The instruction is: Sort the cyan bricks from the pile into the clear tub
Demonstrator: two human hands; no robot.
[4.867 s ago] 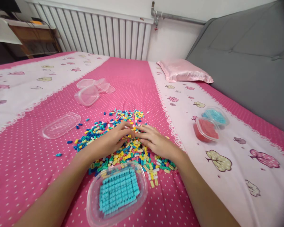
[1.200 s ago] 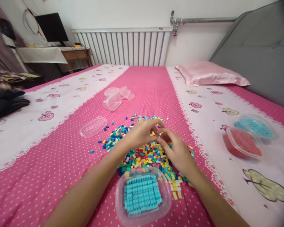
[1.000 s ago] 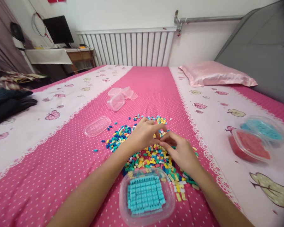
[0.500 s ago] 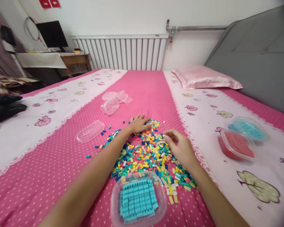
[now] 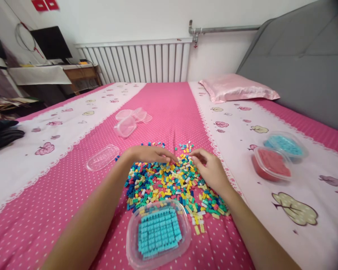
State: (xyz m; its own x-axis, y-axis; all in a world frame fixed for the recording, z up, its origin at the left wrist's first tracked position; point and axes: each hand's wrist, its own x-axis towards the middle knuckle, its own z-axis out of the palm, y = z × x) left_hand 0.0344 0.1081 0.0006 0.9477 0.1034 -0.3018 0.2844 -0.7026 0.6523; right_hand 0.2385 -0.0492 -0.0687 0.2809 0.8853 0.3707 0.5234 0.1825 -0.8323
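A wide heap of small coloured building bricks (image 5: 169,183) lies spread on the bed. My left hand (image 5: 150,154) is stretched out flat over the heap's far left part, fingers pointing right. At the heap's far right side, my right hand (image 5: 211,170) is curled, its thumb and forefinger tips close together; whatever may be between them is too small to make out. Nearest to me stands a clear plastic tub (image 5: 131,240), with light-blue bricks (image 5: 159,232) packed in neat rows inside it.
Left of the heap lies a clear lid (image 5: 103,157). Several clear lids or tubs (image 5: 125,126) lie farther back. To the right sit a tub of red bricks (image 5: 272,165) and a tub of blue bricks (image 5: 287,145). A pink pillow (image 5: 239,87) is behind them.
My left hand has moved left and nearer to me, turning its fingers to the right. The right hand stays by the heap's right side. The view has shifted slightly.
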